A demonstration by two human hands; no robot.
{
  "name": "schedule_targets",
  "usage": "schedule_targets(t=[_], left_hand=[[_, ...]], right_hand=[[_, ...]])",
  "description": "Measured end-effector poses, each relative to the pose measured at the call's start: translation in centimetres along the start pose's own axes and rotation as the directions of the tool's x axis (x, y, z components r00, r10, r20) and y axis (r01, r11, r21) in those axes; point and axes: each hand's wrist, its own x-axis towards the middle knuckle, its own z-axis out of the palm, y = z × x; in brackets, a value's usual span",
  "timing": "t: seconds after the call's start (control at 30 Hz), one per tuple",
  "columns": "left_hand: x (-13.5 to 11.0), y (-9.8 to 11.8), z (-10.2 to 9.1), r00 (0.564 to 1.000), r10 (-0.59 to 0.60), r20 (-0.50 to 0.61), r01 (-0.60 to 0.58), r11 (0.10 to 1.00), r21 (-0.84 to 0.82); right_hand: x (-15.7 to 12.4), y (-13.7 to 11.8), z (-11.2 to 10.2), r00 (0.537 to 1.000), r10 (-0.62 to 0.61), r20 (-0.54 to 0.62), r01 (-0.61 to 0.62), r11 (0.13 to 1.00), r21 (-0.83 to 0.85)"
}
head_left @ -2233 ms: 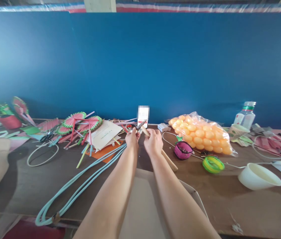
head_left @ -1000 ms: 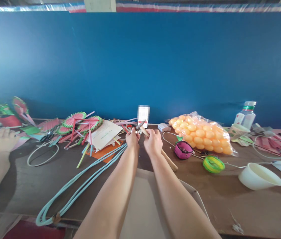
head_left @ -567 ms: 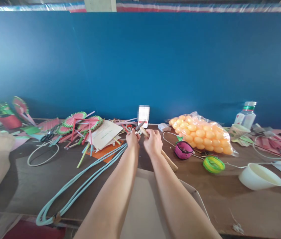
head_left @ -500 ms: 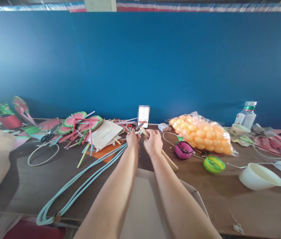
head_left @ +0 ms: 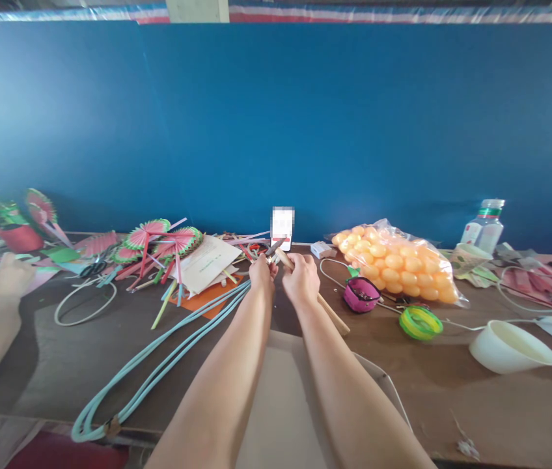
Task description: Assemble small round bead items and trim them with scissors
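Head view: right fingers point(head_left: 301, 266) clench round a wooden stick point(head_left: 333, 315) midway; left fingers point(head_left: 260, 266) grip a dark-tipped tool point(head_left: 276, 246).

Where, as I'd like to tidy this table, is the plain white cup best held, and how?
Probably pinch the plain white cup at its near rim, coming from above on the near side and straddling the wall: its mouth shows open, and a cord runs past its far side.

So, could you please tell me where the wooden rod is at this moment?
In the head view, the wooden rod is just right of centre, gripped in the right hand, its tip just below the phone in the picture.
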Motion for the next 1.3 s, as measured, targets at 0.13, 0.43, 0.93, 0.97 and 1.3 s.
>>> schedule_targets(t=[0.13,0.43,0.93,0.97,1.3], left_hand=[[0.3,-0.1,-0.1,1.000,-0.015,-0.001,0.015,1.000,0.004],[0.7,-0.3,-0.1,0.999,-0.032,0.018,0.032,0.999,0.003],[1.2,-0.4,-0.2,0.998,-0.058,0.014,0.058,0.998,0.012],[1.1,-0.4,-0.2,0.998,-0.063,0.014,0.062,0.998,0.012],[1.3,-0.6,-0.1,0.997,-0.081,0.018,0.081,0.997,0.021]], right_hand=[[0.0,-0.1,-0.1,1.000,0.005,0.009,-0.005,1.000,0.000],[-0.1,-0.1,-0.1,1.000,0.007,0.011,-0.007,1.000,0.005],[0.1,0.2,0.2,1.000,0.005,0.020,-0.005,1.000,0.031],[0.1,0.2,0.2,1.000,0.009,0.024,-0.010,0.999,0.034],[0.3,0.1,0.2,0.996,0.045,0.071,-0.047,0.999,0.026]])
